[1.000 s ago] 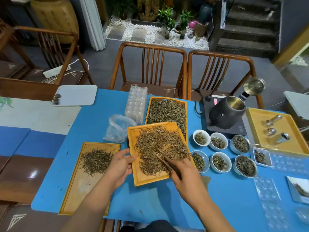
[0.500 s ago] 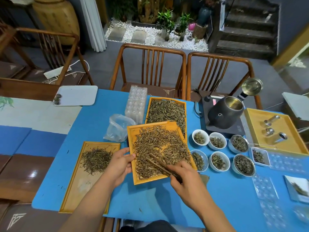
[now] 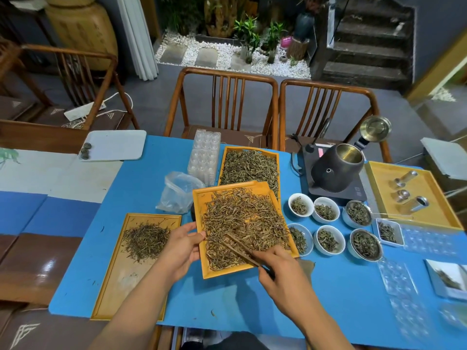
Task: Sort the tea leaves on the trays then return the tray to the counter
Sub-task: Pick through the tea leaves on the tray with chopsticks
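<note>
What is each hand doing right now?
Left hand: gripping the orange tray by its left edge.
Right hand: closed on tweezers over the tea.

The right hand (image 3: 283,279) covers the near ends of the wooden tongs (image 3: 240,250). The orange tray (image 3: 249,186) overlaps the near edge of the rear tray (image 3: 249,149). Clear moulded sheets (image 3: 404,299) at right blur toward the frame edge, where the white dish (image 3: 444,279) is cut off.
</note>
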